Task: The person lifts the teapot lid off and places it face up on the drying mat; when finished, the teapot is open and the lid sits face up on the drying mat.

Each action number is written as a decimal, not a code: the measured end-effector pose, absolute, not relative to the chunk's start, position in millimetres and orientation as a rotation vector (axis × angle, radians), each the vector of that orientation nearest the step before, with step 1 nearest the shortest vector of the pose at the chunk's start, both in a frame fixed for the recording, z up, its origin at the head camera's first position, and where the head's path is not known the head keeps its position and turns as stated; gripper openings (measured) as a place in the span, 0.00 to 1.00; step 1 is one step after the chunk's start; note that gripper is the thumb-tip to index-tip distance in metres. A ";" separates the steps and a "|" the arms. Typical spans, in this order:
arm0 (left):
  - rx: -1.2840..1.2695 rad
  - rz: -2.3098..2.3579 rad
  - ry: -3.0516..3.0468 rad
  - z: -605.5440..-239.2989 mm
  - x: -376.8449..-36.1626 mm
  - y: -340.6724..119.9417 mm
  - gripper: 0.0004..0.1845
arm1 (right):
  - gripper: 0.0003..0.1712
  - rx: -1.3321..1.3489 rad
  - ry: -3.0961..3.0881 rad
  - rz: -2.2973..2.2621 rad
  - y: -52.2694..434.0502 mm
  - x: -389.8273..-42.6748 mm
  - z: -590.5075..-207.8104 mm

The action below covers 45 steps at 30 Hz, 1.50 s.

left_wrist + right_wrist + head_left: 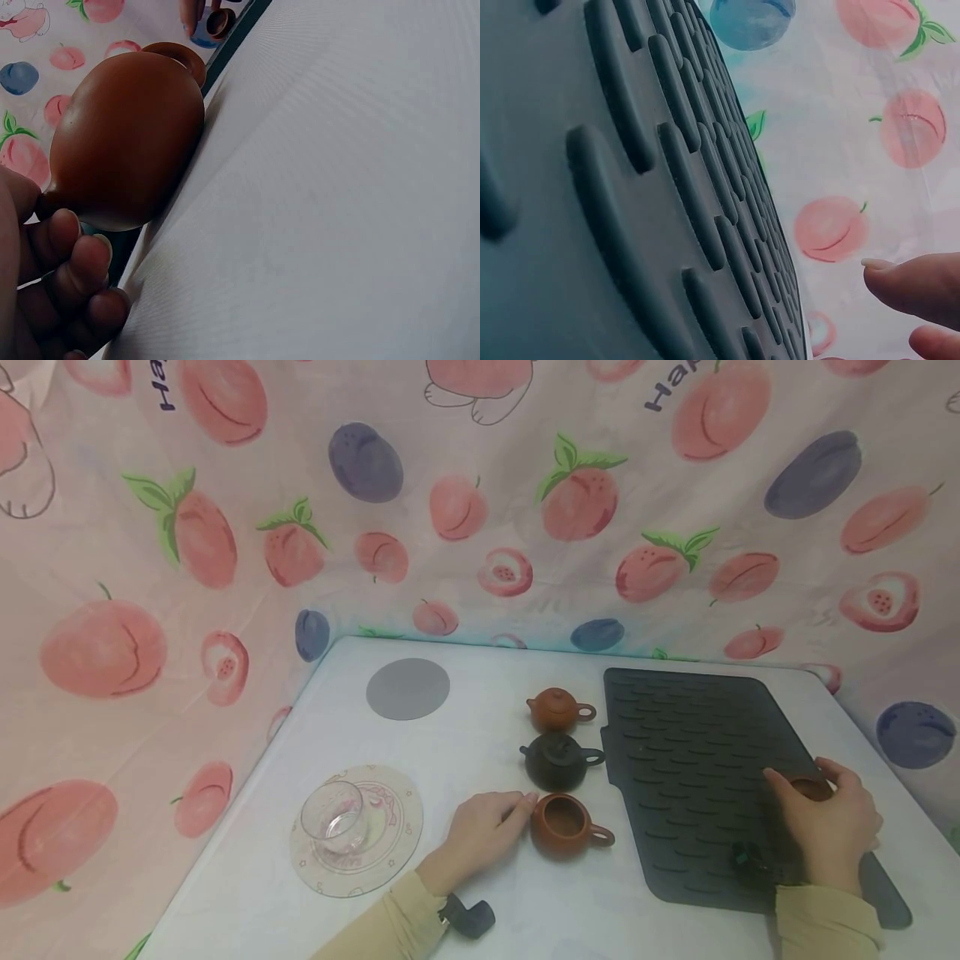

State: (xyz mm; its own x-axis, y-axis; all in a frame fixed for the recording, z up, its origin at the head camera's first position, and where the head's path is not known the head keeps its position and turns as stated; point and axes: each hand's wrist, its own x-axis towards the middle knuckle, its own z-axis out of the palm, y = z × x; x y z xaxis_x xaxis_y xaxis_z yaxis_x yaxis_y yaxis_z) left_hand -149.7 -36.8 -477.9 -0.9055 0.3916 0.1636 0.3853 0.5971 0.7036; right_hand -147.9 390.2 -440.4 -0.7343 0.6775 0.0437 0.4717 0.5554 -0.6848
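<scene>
A lidless reddish-brown teapot [561, 833] stands on the white table, its handle to the right. My left hand [487, 828] is at its spout. In the left wrist view the thumb and forefinger pinch the spout of this teapot [131, 142]. At the right, over the dark ridged mat [675, 777], my right hand [836, 822] holds a small round brown hollow piece [812, 788] between thumb and fingers. The left wrist view shows the rim of that brown piece [220, 24]; I cannot tell if it is a cup or an upturned lid.
Behind the lidless teapot stand a black teapot [555, 762] and a smaller brown teapot [556, 710], both lidded. On the left a clear glass cup [333, 818] sits on a round patterned mat [397, 852]. A grey disc [408, 689] lies further back.
</scene>
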 end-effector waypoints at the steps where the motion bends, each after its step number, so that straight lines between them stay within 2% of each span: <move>1: 0.679 1.232 2.801 -478.1 -149.5 -36.9 0.27 | 0.49 -0.945 -2.492 0.962 390.4 -148.0 -440.3; 45: 0.713 1.222 2.820 -477.8 -149.9 -36.7 0.27 | 0.48 -0.899 -2.483 0.958 388.0 -147.5 -439.8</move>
State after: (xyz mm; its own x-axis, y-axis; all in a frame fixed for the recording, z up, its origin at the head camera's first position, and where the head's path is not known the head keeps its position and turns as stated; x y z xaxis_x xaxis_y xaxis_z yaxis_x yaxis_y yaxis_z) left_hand -149.9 -36.7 -477.8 -0.8979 0.3985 0.1872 0.4090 0.5979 0.6894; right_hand -147.5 388.0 -439.8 -0.7461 0.6615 0.0758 0.4393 0.5746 -0.6906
